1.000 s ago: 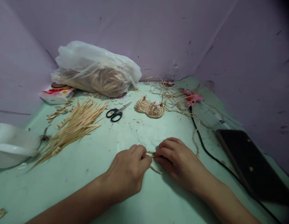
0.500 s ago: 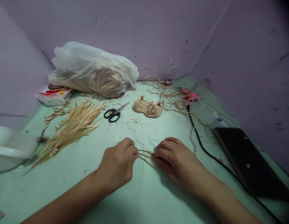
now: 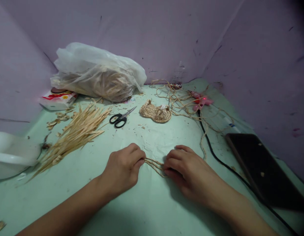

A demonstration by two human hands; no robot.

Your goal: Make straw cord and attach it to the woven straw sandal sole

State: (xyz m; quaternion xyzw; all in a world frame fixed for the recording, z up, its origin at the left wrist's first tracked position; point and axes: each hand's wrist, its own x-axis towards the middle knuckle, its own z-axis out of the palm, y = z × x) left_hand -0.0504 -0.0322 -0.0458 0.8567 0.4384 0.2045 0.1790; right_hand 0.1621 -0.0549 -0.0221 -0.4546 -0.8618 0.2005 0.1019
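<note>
Several thin strands of tan twisted cord (image 3: 154, 163) stretch between my two hands, just above the pale green tabletop. My left hand (image 3: 126, 165) is closed, pinching the strands together at their left end. Across from it, my right hand (image 3: 185, 167) has its fingers curled round the right part of the cord; the fingertips partly hide it. Beyond the hands lies a coiled braided piece (image 3: 155, 112) of the same tan fibre, with a small whitish cluster on it. Black-handled scissors (image 3: 121, 118) lie to its left, blades slightly apart.
Dry straw-like strips (image 3: 78, 134) spread at the left, near a white container (image 3: 13, 155). Behind stand a plastic bag (image 3: 98, 73) and a small box (image 3: 59, 100). At right lie tangled cord (image 3: 170, 100), a pink glue gun (image 3: 201, 101), its black cable (image 3: 216, 157) and a phone (image 3: 262, 168).
The strands between my hands have drawn closer together near the left hand. Both hands keep almost the same place and grip.
</note>
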